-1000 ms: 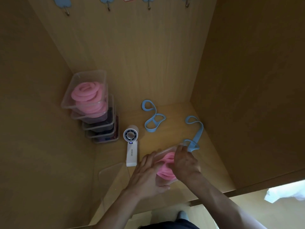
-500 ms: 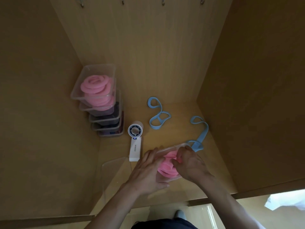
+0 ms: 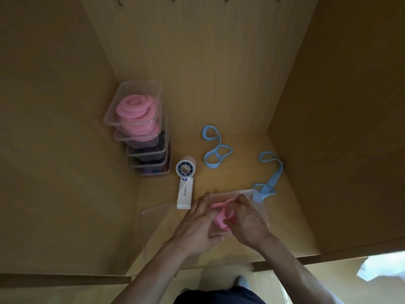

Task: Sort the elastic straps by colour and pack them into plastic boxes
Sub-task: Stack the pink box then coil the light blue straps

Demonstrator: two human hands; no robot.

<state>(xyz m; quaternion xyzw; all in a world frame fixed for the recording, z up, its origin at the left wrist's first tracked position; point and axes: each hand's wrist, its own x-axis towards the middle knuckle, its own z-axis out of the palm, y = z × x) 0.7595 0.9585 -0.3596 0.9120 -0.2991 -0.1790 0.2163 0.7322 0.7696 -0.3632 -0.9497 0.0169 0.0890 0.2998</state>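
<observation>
A clear plastic box point(image 3: 259, 207) sits near the shelf's front edge with a rolled pink strap point(image 3: 220, 219) inside it. My left hand point(image 3: 197, 224) lies against the box's left side with its fingers straight, touching the pink strap. My right hand point(image 3: 246, 220) reaches into the box, fingers curled round the pink strap. One blue strap point(image 3: 215, 151) lies loose at the back middle of the shelf. A second blue strap point(image 3: 270, 176) lies at the right, its near end draped over the box's far corner.
A stack of clear boxes point(image 3: 142, 130) stands in the back left corner, the top ones holding coiled pink straps. A white handheld fan point(image 3: 185, 185) lies left of my hands. A clear lid point(image 3: 154, 218) rests at the front left. Wooden walls enclose the shelf.
My right hand has moved from the box's far rim down into the box onto the pink strap. The left hand has stayed at the box's left side.
</observation>
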